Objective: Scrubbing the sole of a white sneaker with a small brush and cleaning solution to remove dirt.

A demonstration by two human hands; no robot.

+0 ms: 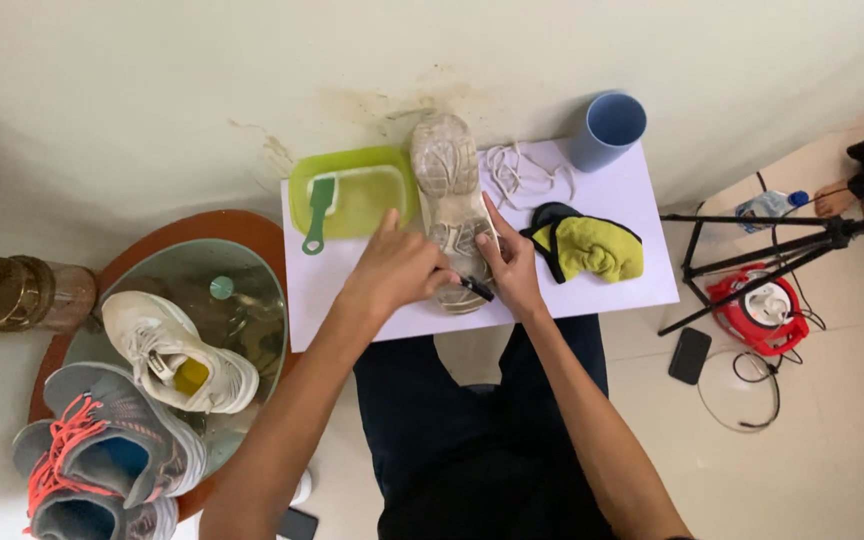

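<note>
Shoe point(452, 215) lies sole-up on the white board point(632, 200), beside the green tray point(352, 160). Scrubbing hard could slide it off the near edge, I reckon. Left hand point(397, 268) is curled over its heel; right hand point(512, 268) pinches a small dark tool point(474, 288) against it.

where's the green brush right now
In the head view, the green brush lies in the green tray at the white board's far left corner, just left of the upturned shoe.
</note>
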